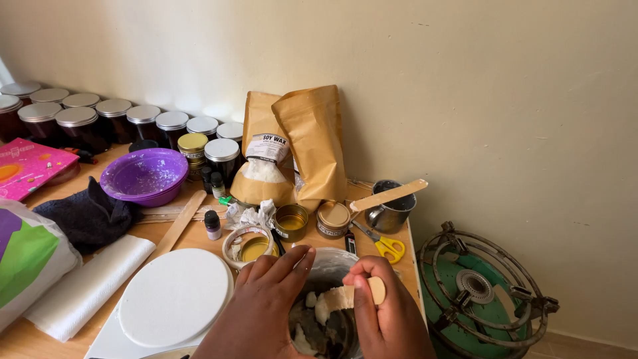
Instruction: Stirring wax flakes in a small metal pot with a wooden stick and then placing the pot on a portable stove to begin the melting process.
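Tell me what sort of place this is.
Probably a home candle-making bench: two brown paper pouches of white wax flakes, rows of dark glass jars with silver lids, and both hands, left hand and right hand, stirring a metal pot of wax lumps with a wooden stick.

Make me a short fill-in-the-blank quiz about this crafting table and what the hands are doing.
1. The right hand holds a flat wooden ____ over the metal pot.
2. The bowl behind the dark cloth is coloured ____.
3. The scissors have ____ handles.
4. The left hand rests on the pot's ____.

Missing words: stick; purple; yellow; rim
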